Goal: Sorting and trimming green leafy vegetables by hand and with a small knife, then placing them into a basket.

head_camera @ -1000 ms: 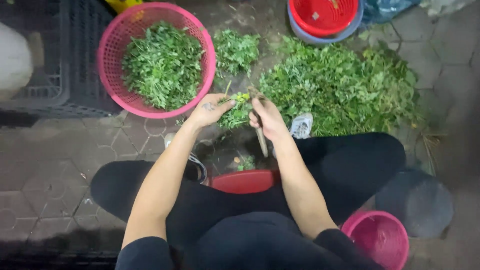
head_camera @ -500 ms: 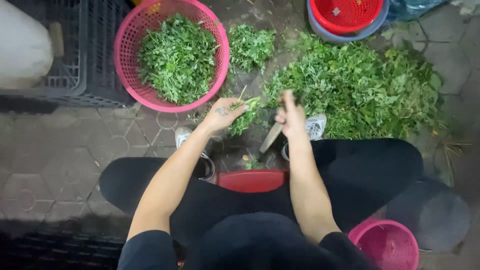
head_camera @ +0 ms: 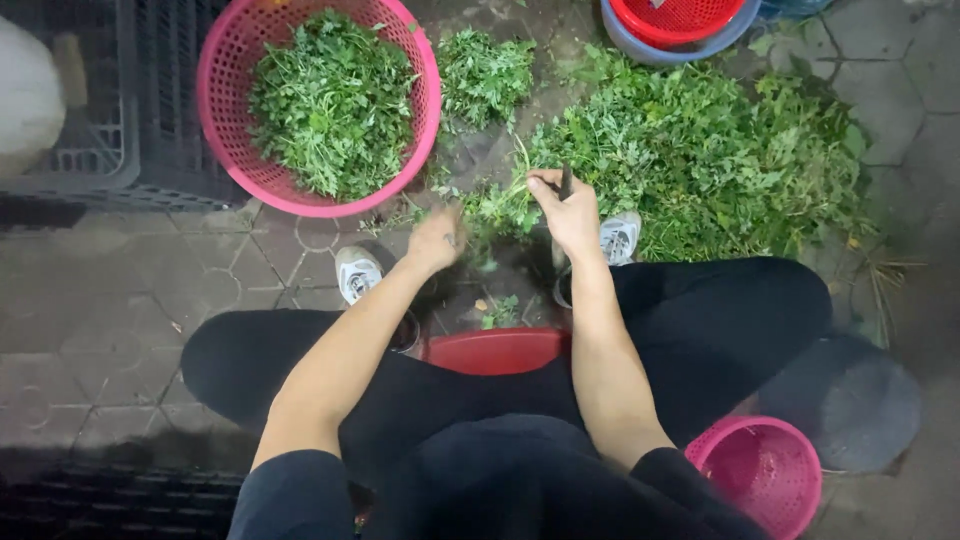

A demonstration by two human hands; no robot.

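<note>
Between the knees of the seated person, both hands meet over a small bunch of greens held just above the paving. The right hand is clenched around a dark knife handle, with the blade hidden behind the fingers and leaves, so where its edge points cannot be told. The left hand sits just beside the bunch; its fingers curl toward the stems, but whether they pinch them is unclear.

One risk is a cut: the two hands are close together and the blade is out of sight among the leaves, so a slip toward the left fingers could nick them. Another is spillage. The bunch hangs over bare, dirty paving stones, and loose sprigs already lie near the white shoes. Stems let go here would probably miss both the pink basket of picked leaves and the big pile of greens on the right. A red stool sits under the person, and leaning far forward could tip the balance.
</note>
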